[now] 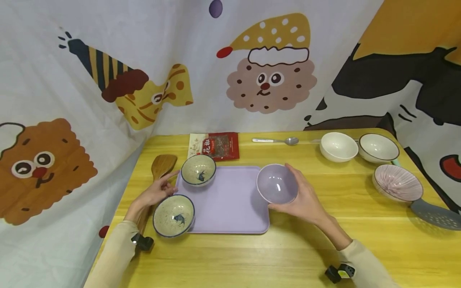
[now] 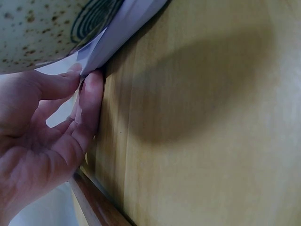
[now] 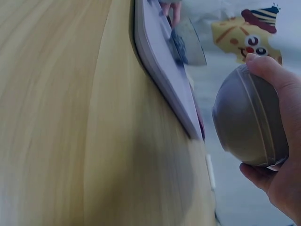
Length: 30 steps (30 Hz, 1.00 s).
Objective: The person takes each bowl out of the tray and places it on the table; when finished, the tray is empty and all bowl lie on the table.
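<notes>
Head view: from my distant seat, the largest thing I see is the cartoon-printed cloth point(image 1: 205, 108), which hangs behind the yellowish wooden table point(image 1: 230, 260). On this table lies the lilac rectangular tray point(image 1: 230, 210). Along its left side extends the wooden spatula point(image 1: 163, 166), its handle passing below the left arm; at the far right, the grey slotted turner point(image 1: 433, 215) shows beside the pink-striped bowl point(image 1: 397, 183).

The left hand point(image 1: 156, 194) is at the tray's left edge, and in the left wrist view I find thumb and forefinger pinching this edge (how firmly, I cannot tell). The right hand point(image 1: 306, 200) grips the lilac bowl point(image 1: 277, 186), thumb on one side and fingers on the opposite one; it holds this bowl in the air, above the tray's right edge.

The red peppercorn packet point(image 1: 227, 147) lies behind the tray. In front of it stands the far fish-painted bowl point(image 1: 199, 170), at the tray's far left corner; the near fish-painted bowl point(image 1: 173, 216) overhangs the near left one. To the right are the plain white bowl point(image 1: 338, 147) and the brown-rimmed bowl point(image 1: 379, 149), side by side. Smallest is the metal spoon point(image 1: 291, 141), near the table's back edge.
</notes>
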Tool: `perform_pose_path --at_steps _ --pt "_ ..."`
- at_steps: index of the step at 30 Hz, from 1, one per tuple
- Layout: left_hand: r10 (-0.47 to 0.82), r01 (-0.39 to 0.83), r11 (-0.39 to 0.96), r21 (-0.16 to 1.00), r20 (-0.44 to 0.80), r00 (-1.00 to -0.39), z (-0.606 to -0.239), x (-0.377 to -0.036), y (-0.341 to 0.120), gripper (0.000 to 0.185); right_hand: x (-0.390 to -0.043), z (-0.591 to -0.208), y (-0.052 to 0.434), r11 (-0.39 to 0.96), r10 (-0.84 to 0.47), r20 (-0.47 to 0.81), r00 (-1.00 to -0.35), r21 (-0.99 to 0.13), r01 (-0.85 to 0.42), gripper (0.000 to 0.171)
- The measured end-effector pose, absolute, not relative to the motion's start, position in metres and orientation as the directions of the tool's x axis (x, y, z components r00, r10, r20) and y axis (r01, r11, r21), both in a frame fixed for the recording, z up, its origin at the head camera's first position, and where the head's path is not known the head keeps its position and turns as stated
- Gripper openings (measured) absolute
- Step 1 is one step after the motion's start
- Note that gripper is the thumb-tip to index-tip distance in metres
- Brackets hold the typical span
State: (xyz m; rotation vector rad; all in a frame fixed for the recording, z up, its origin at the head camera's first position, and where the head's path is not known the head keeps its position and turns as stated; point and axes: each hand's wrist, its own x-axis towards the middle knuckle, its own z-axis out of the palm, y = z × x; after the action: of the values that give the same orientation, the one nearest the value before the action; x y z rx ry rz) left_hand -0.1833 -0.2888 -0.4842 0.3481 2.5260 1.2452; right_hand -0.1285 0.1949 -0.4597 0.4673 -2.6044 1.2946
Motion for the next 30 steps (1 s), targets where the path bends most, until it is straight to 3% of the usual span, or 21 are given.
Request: perform_pose_path --at_steps 18,30 --pt "0.356 0.08 0.569 0.819 -0.157 -0.921 -0.485 -0.184 -0.29 0.066 -0.111 -0.457 0.261 0.645 0.029 0.265 -0.964 -0.742 -0.184 0.126" --pt "0.338 0.064 0.58 0.812 -0.168 -0.926 -0.482 -0.181 -0.288 0.066 -0.109 -0.465 0.311 0.695 0.199 0.273 -0.941 -0.716 -0.061 0.126"
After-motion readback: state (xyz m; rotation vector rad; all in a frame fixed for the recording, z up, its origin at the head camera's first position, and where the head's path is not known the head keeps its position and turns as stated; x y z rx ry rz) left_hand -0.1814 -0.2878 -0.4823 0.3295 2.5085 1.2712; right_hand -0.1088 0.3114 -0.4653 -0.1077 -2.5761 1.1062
